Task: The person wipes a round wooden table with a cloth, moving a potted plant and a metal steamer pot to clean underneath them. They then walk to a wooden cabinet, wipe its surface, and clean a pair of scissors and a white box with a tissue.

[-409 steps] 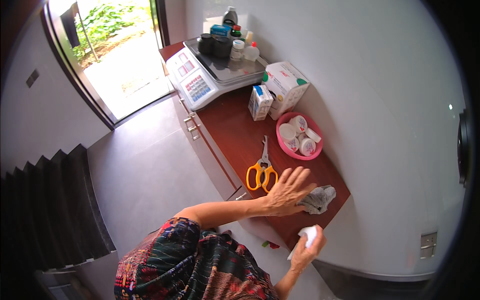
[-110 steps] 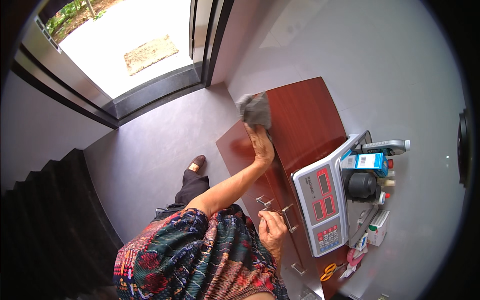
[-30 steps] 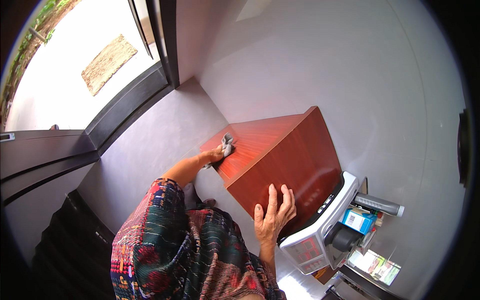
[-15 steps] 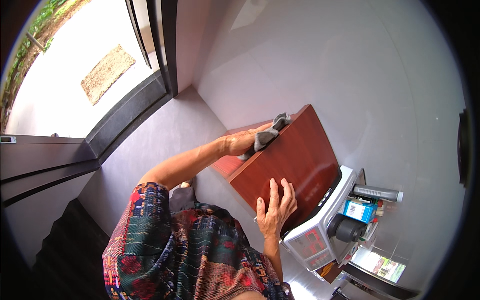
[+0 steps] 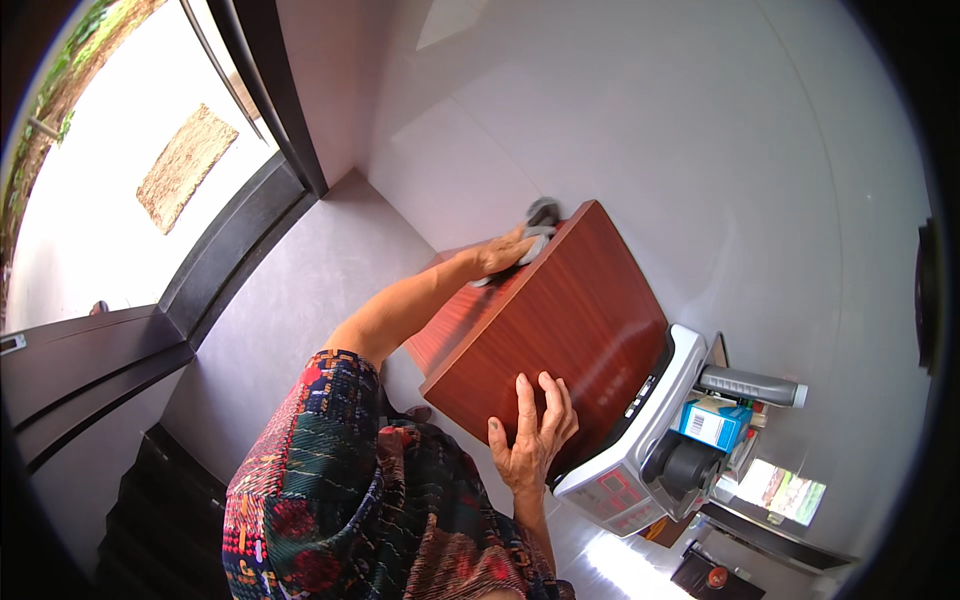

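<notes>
L hand (image 5: 503, 254) is stretched out to the far corner of the desk (image 5: 560, 320), right where the top meets the white wall (image 5: 620, 130); its grip is clamped on a grey cloth (image 5: 538, 222), fingers pressing it flat onto the wood. No room beyond that grip: wall just behind the cloth, desk edge dropping off to the floor (image 5: 300, 300) on its left. Toward the body from it, the reddish-brown top is bare all the way back to the R hand.

Cloth: small, dark grey, crumpled, partly under the fingers, one end sticking out past the fingertips toward the wall. Long axis approx in line w/ the forearm, pointing at the corner.

R hand (image 5: 532, 432) lies flat on the near desk edge, grip apart, fingers spread on the wood, holding nothing. Just right of it sits a white weighing scale (image 5: 640, 440), close but not touching; past that a blue box (image 5: 712, 422) and a grey cylinder (image 5: 750, 385) against the wall.
</notes>
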Tool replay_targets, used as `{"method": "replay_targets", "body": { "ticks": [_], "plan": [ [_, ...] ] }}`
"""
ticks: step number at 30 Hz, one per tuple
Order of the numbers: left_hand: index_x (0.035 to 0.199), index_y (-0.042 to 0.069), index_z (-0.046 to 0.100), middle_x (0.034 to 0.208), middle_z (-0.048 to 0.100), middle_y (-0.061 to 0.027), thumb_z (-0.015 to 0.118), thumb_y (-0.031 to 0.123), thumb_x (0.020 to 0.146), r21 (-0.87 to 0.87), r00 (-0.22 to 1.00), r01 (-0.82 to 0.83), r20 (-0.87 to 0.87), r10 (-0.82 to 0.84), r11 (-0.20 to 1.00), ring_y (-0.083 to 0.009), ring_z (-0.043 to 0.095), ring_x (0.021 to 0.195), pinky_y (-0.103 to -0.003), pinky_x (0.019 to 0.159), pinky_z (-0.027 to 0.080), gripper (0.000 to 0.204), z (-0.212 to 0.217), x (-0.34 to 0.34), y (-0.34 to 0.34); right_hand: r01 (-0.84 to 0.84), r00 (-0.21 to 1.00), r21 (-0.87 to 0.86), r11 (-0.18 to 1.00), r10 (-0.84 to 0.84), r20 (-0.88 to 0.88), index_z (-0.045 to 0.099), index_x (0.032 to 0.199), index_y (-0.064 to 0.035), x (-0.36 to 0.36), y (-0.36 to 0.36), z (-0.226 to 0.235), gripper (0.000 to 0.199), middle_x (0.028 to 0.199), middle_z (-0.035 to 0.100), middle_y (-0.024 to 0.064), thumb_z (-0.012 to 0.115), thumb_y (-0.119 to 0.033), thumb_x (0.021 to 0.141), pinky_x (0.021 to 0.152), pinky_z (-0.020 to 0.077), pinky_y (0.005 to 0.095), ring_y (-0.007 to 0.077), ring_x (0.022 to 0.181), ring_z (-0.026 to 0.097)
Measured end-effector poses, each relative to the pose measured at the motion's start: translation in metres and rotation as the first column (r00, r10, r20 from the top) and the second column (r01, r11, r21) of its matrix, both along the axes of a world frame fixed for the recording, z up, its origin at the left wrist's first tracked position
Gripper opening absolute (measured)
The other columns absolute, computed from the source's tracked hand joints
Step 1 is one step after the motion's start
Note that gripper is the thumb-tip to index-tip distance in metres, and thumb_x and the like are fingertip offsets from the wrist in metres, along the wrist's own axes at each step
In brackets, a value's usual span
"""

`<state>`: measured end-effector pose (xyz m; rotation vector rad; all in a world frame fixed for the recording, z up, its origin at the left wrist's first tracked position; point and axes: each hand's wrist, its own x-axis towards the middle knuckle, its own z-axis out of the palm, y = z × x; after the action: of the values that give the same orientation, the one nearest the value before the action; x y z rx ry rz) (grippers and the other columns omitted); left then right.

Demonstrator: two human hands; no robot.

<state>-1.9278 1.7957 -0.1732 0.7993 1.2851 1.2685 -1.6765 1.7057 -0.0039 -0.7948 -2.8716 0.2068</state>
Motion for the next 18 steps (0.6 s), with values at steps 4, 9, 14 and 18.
{"method": "replay_targets", "body": {
  "ticks": [4, 9, 14, 18],
  "plan": [
    [0.153, 0.019, 0.002, 0.158, 0.009, -0.0109, 0.028, 0.069, 0.09, -0.141, 0.994, 0.045, -0.092, -0.058, 0.989, -0.0265, 0.007, 0.146, -0.042, 0.117, 0.012, 0.084, -0.123, 0.021, -0.055, -0.012, 1.0, 0.006, 1.0, 0.012, -0.017, 0.057, 0.13, -0.014, -0.002, 0.002, 0.003, 0.052, 0.138, 0.041, 0.0106, 0.059, -0.044, 0.086, 0.099, 0.0302, 0.0517, 0.033, 0.127, 0.038],
    [0.152, 0.016, 0.01, 0.15, 0.025, -0.0069, 0.036, 0.062, 0.093, -0.383, 0.996, 0.001, 0.086, 0.034, 0.924, -0.0165, 0.029, 0.134, -0.035, 0.107, 0.031, 0.08, -0.161, 0.073, -0.165, 0.003, 0.999, 0.02, 1.0, -0.002, -0.044, 0.055, 0.132, -0.0154, -0.001, 0.002, 0.004, 0.054, 0.138, 0.042, 0.0093, 0.061, -0.041, 0.085, 0.098, 0.031, 0.0518, 0.0319, 0.126, 0.039],
    [0.144, 0.011, 0.035, 0.126, 0.054, -0.004, 0.047, 0.024, 0.099, -0.105, 0.892, -0.111, 0.428, 0.146, 0.988, -0.0091, 0.055, 0.107, -0.029, 0.088, 0.049, 0.049, -0.1, 0.077, -0.219, 0.015, 0.998, 0.047, 0.999, -0.012, -0.063, 0.053, 0.132, -0.0154, 0.004, 0.003, -0.002, 0.055, 0.138, 0.042, 0.0082, 0.062, -0.04, 0.084, 0.098, 0.0318, 0.0514, 0.0312, 0.126, 0.039],
    [0.13, 0.007, 0.046, 0.105, 0.062, -0.0005, 0.052, 0.022, 0.097, -0.006, 0.87, -0.301, 0.408, 0.277, 0.954, -0.007, 0.061, 0.088, -0.025, 0.077, 0.052, 0.037, 0.039, 0.027, -0.2, -0.007, 0.995, 0.072, 0.997, 0.014, -0.095, 0.054, 0.131, -0.0144, 0.003, 0.001, -0.001, 0.055, 0.138, 0.043, 0.0083, 0.064, -0.04, 0.083, 0.097, 0.033, 0.0506, 0.0307, 0.125, 0.04]
  ]
}}
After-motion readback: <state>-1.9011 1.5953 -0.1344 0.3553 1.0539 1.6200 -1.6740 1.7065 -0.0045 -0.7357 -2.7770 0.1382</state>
